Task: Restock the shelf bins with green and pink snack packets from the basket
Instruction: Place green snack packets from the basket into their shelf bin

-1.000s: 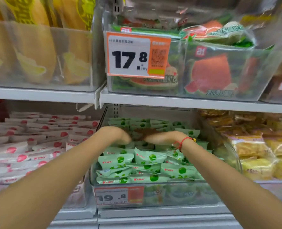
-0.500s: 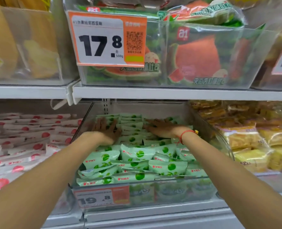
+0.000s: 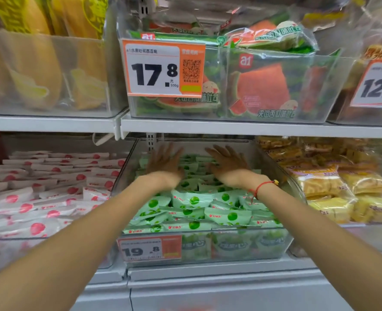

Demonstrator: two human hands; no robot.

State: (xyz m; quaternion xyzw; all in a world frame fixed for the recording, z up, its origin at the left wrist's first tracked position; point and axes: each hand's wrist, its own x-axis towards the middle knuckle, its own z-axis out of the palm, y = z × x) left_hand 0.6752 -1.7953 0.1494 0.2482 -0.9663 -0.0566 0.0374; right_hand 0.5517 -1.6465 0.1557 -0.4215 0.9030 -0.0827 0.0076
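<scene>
Both the left hand [image 3: 165, 162] and right hand [image 3: 227, 163] lie flat, fingers spread, holding nothing; press the green packets [image 3: 192, 199] gently level inside the bin [image 3: 248, 245].

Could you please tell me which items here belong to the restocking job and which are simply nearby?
Job: green packets, their bin, pink packets, left hand, right hand.
Nearby: watermelon toast, yellow cakes, price tag.
</scene>
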